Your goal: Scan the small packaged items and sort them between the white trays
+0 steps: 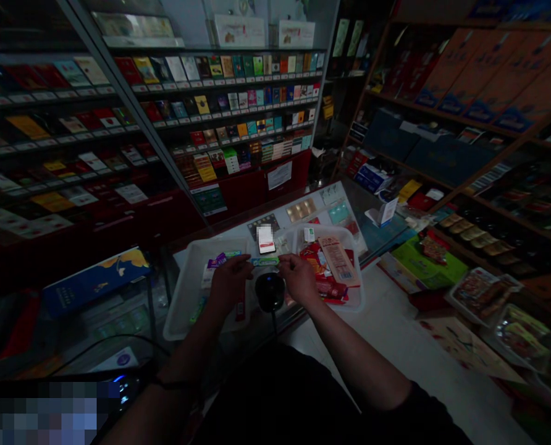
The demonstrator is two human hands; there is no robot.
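Note:
Between my two hands is a slim green-and-blue pack [265, 262] that looks like chewing gum. The fingers of my left hand [231, 275] pinch its left end, and those of my right hand [298, 277] pinch the right end. Just below the pack stands a round black device [270, 292] with a small blue light and a cable. A phone with a lit screen [267, 241] lies behind it. My left hand is over a white plastic bin [176, 309] with several small packs inside. To the right, a second white bin [359, 296] holds red packets and a long pinkish packet [338, 261].
The bins rest on a glass counter [372, 238]. Shelves of cigarette packs [238, 99] line the far wall. At left lies a dark blue box [97, 281]; on the right are a green carton [424, 262] and food tubs [482, 293].

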